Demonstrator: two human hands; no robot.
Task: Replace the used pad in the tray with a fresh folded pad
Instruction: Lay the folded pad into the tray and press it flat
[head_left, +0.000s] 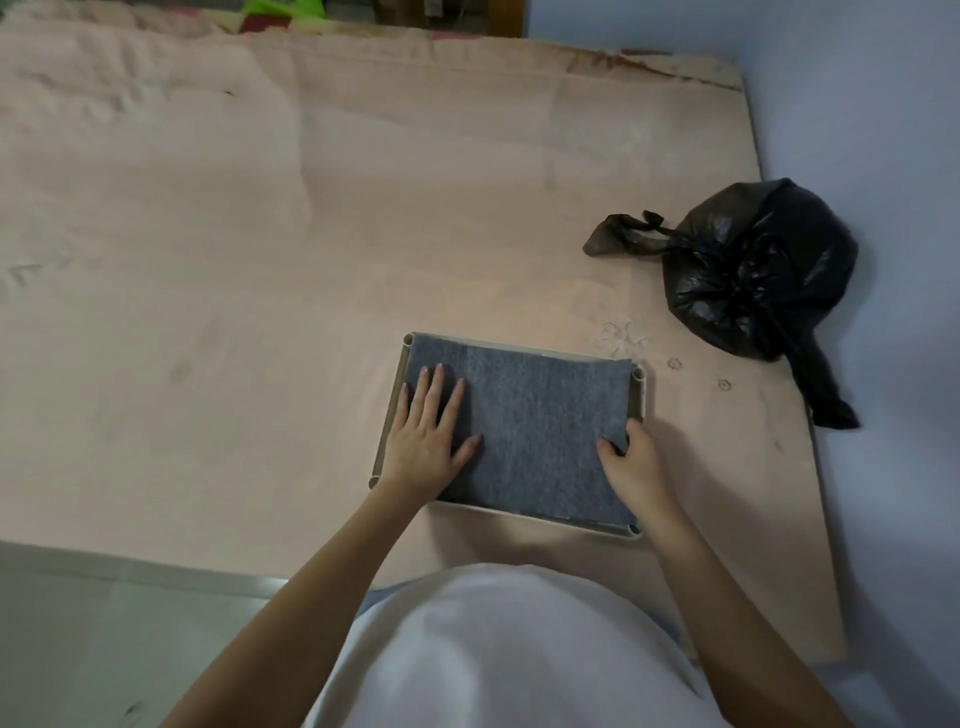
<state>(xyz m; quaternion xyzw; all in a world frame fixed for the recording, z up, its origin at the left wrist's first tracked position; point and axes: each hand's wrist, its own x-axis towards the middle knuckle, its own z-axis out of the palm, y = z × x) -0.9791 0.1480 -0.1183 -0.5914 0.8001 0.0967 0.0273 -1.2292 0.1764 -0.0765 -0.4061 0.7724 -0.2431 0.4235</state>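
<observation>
A grey felt pad (535, 421) lies inside a shallow beige tray (519, 344) on the pink mat. It covers almost the whole tray floor, and its right edge rides up near the tray's right wall. My left hand (428, 434) presses flat on the pad's left part with the fingers straight and spread. My right hand (631, 457) is at the pad's right edge, with the thumb on top of the pad and the fingers curled under that edge.
A tied black plastic bag (753, 270) sits on the mat to the right, close to the blue wall (883, 130). The pink mat (260, 260) spreads wide to the left and behind. A grey floor strip (104, 623) shows at the near left.
</observation>
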